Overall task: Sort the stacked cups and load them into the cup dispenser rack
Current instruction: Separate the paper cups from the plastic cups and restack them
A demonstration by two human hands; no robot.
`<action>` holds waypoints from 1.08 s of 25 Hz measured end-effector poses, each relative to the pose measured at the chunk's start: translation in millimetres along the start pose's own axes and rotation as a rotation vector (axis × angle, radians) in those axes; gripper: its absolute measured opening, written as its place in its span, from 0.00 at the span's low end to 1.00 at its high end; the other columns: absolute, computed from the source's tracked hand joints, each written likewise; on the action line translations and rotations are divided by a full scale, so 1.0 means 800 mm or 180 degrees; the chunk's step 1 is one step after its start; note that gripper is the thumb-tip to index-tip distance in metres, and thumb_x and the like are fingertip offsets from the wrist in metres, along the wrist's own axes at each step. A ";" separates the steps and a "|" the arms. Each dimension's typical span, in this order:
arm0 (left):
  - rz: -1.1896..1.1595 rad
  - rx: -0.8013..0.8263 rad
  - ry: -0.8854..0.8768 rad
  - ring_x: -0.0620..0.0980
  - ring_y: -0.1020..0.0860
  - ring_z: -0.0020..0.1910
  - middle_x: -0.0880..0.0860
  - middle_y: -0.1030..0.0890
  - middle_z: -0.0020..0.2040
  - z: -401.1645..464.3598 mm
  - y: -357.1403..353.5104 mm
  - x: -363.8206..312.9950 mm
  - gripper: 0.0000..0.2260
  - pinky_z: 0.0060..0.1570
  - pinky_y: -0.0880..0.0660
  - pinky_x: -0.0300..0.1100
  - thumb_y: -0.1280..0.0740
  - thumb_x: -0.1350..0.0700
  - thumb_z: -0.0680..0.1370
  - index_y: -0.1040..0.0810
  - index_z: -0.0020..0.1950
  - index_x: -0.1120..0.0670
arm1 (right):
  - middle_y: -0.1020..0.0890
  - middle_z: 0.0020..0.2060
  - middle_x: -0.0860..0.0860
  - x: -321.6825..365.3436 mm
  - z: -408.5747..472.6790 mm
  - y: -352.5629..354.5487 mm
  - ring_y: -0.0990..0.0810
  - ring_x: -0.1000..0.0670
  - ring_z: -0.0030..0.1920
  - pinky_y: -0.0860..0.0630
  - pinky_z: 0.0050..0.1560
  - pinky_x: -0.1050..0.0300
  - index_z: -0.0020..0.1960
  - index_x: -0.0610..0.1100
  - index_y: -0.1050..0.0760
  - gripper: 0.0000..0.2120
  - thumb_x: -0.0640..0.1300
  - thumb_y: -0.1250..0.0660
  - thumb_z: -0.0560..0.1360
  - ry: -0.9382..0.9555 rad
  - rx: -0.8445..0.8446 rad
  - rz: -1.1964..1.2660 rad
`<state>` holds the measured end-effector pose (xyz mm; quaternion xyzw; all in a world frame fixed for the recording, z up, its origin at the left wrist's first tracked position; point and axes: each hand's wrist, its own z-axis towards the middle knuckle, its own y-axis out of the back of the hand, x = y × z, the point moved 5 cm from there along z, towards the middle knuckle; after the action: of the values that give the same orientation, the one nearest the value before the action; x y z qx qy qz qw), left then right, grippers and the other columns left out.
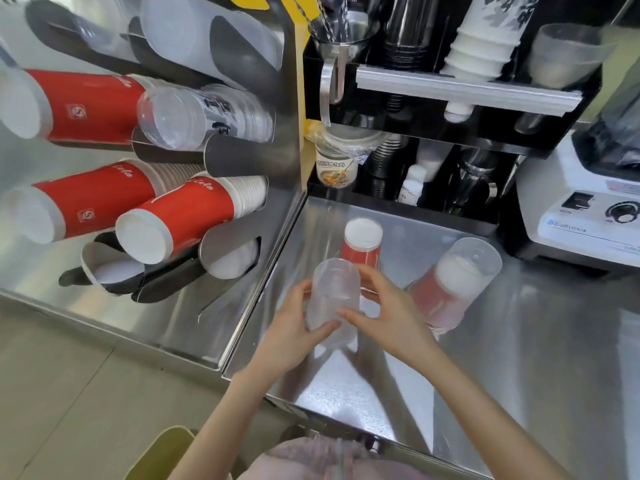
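The cup dispenser rack (277, 109) fills 9 to 11 o'clock, red cup stacks jutting out. On the steel counter (519, 358), centre, the left hand (289, 329) and right hand (384, 308) grip 1 inverted clear cup stack (334, 294); a red cup (362, 242) stands just beyond at 12 o'clock.

— What stands by the white blender base with the black dial (585, 216)?

— Left of it, a black shelf unit (485, 133); further left a printed instant-noodle tub (335, 166); above that a steel funnel (341, 36).
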<state>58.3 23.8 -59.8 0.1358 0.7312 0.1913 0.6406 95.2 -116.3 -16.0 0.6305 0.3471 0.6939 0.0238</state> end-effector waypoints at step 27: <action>0.1236 0.0821 -0.1757 0.48 0.37 0.70 0.53 0.36 0.71 0.044 -0.060 -0.175 0.30 0.70 0.42 0.40 0.34 0.50 0.74 0.42 0.72 0.53 | 0.29 0.59 0.56 -0.048 -0.080 0.130 0.30 0.56 0.62 0.37 0.63 0.66 0.66 0.46 0.34 0.20 0.46 0.40 0.74 -0.0114 -0.2573 -0.0028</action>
<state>115.7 -77.4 38.9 0.3984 0.5093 0.1717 0.7432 88.1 -242.3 6.5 0.5808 0.0485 0.7633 0.2788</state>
